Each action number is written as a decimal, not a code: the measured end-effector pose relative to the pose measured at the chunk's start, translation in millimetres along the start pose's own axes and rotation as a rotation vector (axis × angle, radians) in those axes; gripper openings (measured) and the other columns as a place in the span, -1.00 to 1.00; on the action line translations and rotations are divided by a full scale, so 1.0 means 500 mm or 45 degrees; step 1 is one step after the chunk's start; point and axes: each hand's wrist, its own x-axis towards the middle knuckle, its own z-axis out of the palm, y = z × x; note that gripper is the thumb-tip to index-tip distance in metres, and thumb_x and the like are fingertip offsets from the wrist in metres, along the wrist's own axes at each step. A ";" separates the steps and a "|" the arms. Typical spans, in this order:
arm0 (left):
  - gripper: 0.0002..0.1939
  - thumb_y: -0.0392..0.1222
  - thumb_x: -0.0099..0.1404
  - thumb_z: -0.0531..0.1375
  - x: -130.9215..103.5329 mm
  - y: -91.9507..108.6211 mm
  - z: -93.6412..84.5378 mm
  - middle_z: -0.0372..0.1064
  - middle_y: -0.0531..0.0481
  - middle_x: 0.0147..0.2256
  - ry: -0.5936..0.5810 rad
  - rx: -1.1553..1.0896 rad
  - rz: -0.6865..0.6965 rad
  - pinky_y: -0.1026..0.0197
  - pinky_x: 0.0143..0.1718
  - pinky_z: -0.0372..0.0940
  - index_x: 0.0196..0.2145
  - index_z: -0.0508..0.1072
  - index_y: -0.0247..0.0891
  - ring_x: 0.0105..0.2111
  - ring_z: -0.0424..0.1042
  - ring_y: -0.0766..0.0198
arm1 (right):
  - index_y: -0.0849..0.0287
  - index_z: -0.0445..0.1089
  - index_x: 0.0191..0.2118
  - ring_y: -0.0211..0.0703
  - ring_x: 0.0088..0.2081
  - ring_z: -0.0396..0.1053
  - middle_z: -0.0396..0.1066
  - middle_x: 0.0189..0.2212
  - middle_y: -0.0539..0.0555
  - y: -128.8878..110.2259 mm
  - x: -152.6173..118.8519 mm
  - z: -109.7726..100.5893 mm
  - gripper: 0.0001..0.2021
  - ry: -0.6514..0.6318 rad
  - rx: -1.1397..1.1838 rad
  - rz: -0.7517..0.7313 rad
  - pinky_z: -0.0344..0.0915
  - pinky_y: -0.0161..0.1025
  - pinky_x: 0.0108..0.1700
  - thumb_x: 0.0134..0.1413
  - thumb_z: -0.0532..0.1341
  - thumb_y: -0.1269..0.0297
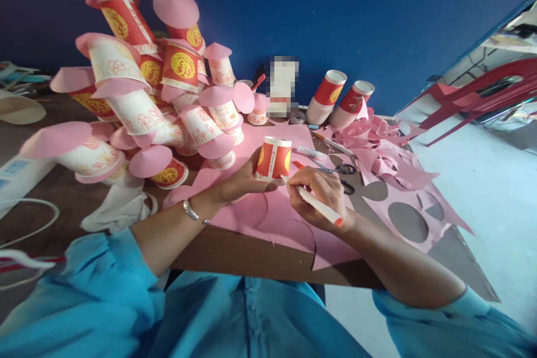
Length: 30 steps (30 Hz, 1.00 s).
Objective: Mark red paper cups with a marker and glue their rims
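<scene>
My left hand (245, 180) is wrapped round a red paper cup (273, 159) with yellow round emblems and a white strip down its side. The cup is upside down, its white base upward. In my right hand (321, 193) is a white marker (314, 206) with an orange end, its tip at the cup's lower edge. Pink paper sheets (251, 218) lie on the table below both hands. Just past my right hand are scissors (346, 169) with dark handles and a glue tube (311, 152).
On the left, many cups with pink cone tops (140, 112) are piled up. Two stacks of paper cups (327, 98) stand at the back against a blue wall (356, 11). Pink paper scraps (377, 145) cover the right side, and a red chair (482, 92) stands beyond.
</scene>
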 end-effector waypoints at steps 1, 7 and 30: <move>-0.03 0.00 0.16 0.62 0.000 -0.001 -0.001 0.44 -0.25 0.37 0.001 0.003 0.002 -0.31 0.38 0.34 0.43 0.32 0.00 0.42 0.37 -0.34 | 0.05 0.37 -0.17 -0.27 -0.49 0.50 0.56 -0.41 -0.07 0.000 0.000 0.000 -0.82 0.000 0.002 0.001 0.38 -0.32 -0.45 0.31 0.23 0.52; 0.01 0.01 0.14 0.62 0.002 -0.002 -0.001 0.43 -0.26 0.38 -0.004 0.003 -0.005 -0.33 0.37 0.35 0.44 0.30 0.01 0.42 0.37 -0.36 | 0.05 0.38 -0.15 -0.25 -0.47 0.52 0.56 -0.40 -0.06 0.000 -0.002 0.002 -0.81 0.000 0.023 0.007 0.39 -0.31 -0.45 0.30 0.24 0.54; -0.04 -0.09 0.18 0.61 0.001 0.011 0.004 0.54 -0.22 0.23 -0.037 -0.034 -0.021 -0.27 0.31 0.39 0.43 0.31 -0.02 0.24 0.54 -0.21 | 0.05 0.34 -0.18 -0.25 -0.47 0.54 0.56 -0.42 -0.06 -0.002 0.003 -0.003 -0.82 0.023 -0.050 0.012 0.39 -0.32 -0.44 0.31 0.22 0.53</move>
